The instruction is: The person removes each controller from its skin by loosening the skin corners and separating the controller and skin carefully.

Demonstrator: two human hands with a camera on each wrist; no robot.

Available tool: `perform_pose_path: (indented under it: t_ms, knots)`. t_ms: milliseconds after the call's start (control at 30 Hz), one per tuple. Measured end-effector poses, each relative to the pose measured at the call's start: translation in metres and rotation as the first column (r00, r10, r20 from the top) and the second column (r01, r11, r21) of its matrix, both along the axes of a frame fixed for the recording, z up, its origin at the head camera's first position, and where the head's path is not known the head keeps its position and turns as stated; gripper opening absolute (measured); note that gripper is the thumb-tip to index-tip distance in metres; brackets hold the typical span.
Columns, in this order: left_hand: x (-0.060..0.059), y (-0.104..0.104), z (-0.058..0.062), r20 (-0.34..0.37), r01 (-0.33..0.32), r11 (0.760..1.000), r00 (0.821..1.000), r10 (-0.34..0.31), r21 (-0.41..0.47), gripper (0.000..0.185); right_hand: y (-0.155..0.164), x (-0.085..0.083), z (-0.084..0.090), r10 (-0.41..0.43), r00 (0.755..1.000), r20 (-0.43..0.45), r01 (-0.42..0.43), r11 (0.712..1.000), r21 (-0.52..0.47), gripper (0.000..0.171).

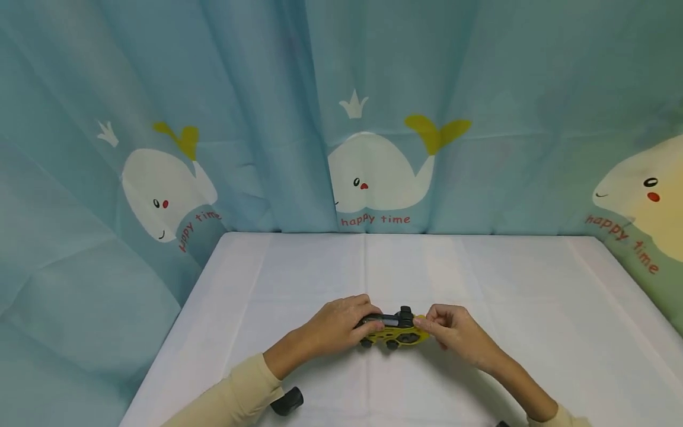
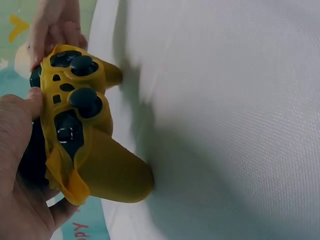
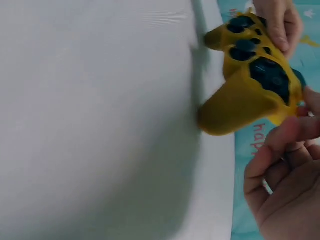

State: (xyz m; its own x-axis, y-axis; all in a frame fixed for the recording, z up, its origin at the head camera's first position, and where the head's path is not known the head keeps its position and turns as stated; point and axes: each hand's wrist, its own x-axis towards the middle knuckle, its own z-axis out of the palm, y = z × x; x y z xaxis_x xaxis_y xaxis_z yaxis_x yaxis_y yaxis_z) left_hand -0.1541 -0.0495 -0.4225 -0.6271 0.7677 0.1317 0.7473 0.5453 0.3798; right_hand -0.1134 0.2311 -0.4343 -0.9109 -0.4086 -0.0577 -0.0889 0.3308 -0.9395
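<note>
A black game controller [image 1: 407, 317] sits partly inside a yellow rubbery cover [image 2: 115, 170]. At one end, in the left wrist view, a loose flap of the cover [image 2: 75, 187] curls away from the controller body. My left hand [image 1: 344, 320] grips the controller's left side, thumb across its top edge. On the opposite end, my right hand [image 1: 450, 329] pinches the cover's edge between thumb and forefinger. Both black thumbsticks [image 2: 86, 100] poke through holes in the cover. The right wrist view shows the cover's handle [image 3: 235, 107] hanging down close over the table.
A white cloth covers the table [image 1: 299, 273]. Behind it hangs a blue curtain [image 1: 256, 118] printed with whales. A black cylindrical piece [image 1: 288, 401] shows beside the left sleeve [image 1: 235, 391].
</note>
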Motion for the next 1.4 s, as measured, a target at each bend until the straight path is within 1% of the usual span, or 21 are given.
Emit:
perform_pose_path:
  t_ms: [67, 100, 133, 200, 267, 333, 367, 400, 467, 567, 700, 767, 833, 933, 1067, 1267, 1400]
  knots:
    - [0.000, 0.000, -0.001, 0.001, -0.009, 1.000, 1.000, 0.009, 0.005, 0.033, 0.002, -0.005, 0.001, 0.035, 0.998, 0.057, -0.033, 0.999, -0.021, 0.032]
    - [0.000, 0.000, -0.002, 0.002, -0.013, 1.000, 1.000, 0.013, 0.008, 0.033, 0.003, -0.007, 0.001, 0.050, 0.993, 0.105, -0.046, 0.998, -0.037, 0.030]
    - [0.001, 0.000, -0.002, 0.003, -0.015, 1.000, 1.000, 0.015, 0.010, 0.032, 0.004, -0.010, 0.001, 0.066, 0.984, 0.168, -0.057, 0.997, -0.056, 0.031]
    - [0.001, 0.000, -0.002, 0.008, -0.016, 1.000, 1.000, 0.016, 0.016, 0.032, 0.006, -0.015, 0.000, 0.086, 0.951, 0.297, -0.062, 0.994, -0.091, 0.032]
    - [0.002, 0.000, -0.003, 0.012, -0.017, 1.000, 1.000, 0.017, 0.021, 0.032, 0.009, -0.018, -0.002, 0.104, 0.912, 0.397, -0.054, 0.990, -0.134, 0.031]
    - [0.002, 0.000, -0.003, 0.014, -0.016, 1.000, 1.000, 0.016, 0.023, 0.032, 0.011, -0.019, -0.003, 0.123, 0.883, 0.454, -0.054, 0.985, -0.162, 0.030]
    - [0.003, 0.000, -0.004, 0.012, -0.016, 1.000, 1.000, 0.015, 0.021, 0.033, 0.012, -0.019, -0.003, 0.127, 0.875, 0.468, -0.055, 0.985, -0.165, 0.030]
    - [0.003, -0.001, -0.004, 0.009, -0.016, 1.000, 1.000, 0.016, 0.021, 0.033, 0.012, -0.018, -0.002, 0.130, 0.873, 0.471, -0.057, 0.985, -0.166, 0.029]
    - [0.004, -0.001, -0.004, 0.002, -0.015, 1.000, 1.000, 0.015, 0.017, 0.034, 0.011, -0.016, 0.000, 0.122, 0.876, 0.467, -0.060, 0.987, -0.146, 0.031]
    - [0.005, -0.002, -0.004, -0.002, -0.015, 1.000, 1.000, 0.015, 0.016, 0.035, 0.004, -0.013, 0.005, 0.068, 0.895, 0.441, -0.038, 0.996, -0.077, 0.031]
    - [0.005, -0.003, -0.005, 0.003, -0.022, 1.000, 1.000, 0.022, 0.022, 0.034, -0.009, -0.010, 0.012, -0.021, 0.937, 0.349, 0.002, 0.999, 0.054, 0.029]
    - [0.004, -0.003, -0.005, -0.001, -0.023, 1.000, 1.000, 0.023, 0.020, 0.033, -0.014, -0.009, 0.015, -0.037, 0.953, 0.300, 0.007, 0.995, 0.101, 0.028]
    - [0.003, -0.002, -0.005, -0.004, -0.024, 1.000, 1.000, 0.024, 0.020, 0.032, -0.017, -0.009, 0.019, -0.044, 0.962, 0.271, 0.009, 0.992, 0.129, 0.027]
    - [0.001, 0.000, -0.004, 0.012, -0.035, 0.999, 0.999, 0.035, 0.032, 0.032, -0.019, -0.011, 0.023, -0.052, 0.963, 0.264, 0.015, 0.990, 0.142, 0.025]
    - [0.000, 0.002, -0.003, 0.054, -0.057, 0.997, 0.997, 0.054, 0.055, 0.031, -0.019, -0.012, 0.023, -0.091, 0.955, 0.284, 0.049, 0.987, 0.151, 0.023]
    - [-0.001, 0.002, -0.002, 0.081, -0.069, 0.996, 0.995, 0.064, 0.054, 0.029, -0.019, -0.010, 0.012, -0.134, 0.932, 0.336, 0.098, 0.988, 0.122, 0.015]
    - [-0.003, 0.001, -0.002, 0.092, -0.062, 0.996, 0.994, 0.057, 0.061, 0.028, -0.015, -0.009, 0.005, -0.128, 0.926, 0.355, 0.102, 0.991, 0.090, 0.013]
